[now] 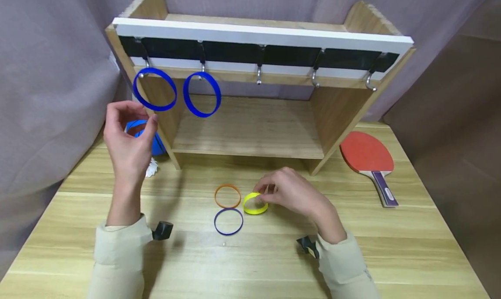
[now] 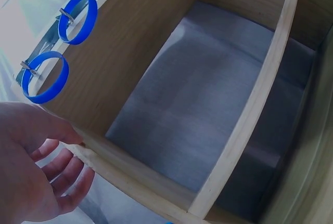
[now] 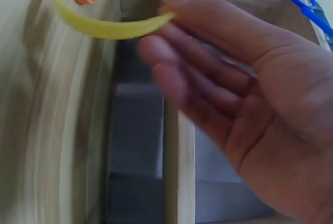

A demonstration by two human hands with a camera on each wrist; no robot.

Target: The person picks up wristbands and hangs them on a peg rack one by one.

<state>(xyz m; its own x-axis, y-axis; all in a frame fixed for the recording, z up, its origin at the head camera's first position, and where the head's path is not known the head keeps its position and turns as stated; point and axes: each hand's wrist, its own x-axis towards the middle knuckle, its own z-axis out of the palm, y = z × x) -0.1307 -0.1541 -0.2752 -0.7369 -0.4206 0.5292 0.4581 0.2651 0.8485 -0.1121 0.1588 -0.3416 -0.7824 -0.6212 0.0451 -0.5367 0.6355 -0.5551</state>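
My right hand (image 1: 291,192) pinches a yellow silicone wristband (image 1: 255,211) between thumb and fingertips, low over the table. In the right wrist view the yellow band (image 3: 112,29) is tilted, its edge at the fingertips. An orange wristband (image 1: 216,197) and a dark purple one (image 1: 215,223) lie just left of it. My left hand (image 1: 131,140) is raised beside the shelf's left side, fingers loosely curved with nothing in them. Close above it, a blue wristband (image 1: 174,92) hangs on the leftmost hook; a second blue wristband (image 1: 217,94) hangs on the hook beside it.
The wooden shelf (image 1: 250,138) carries a row of metal hooks; three on the right, including the middle hook (image 1: 259,75), bear no band. A red table tennis bat (image 1: 365,153) lies at right. A blue ball (image 1: 158,147) and a white shuttlecock (image 1: 151,168) are behind the left hand.
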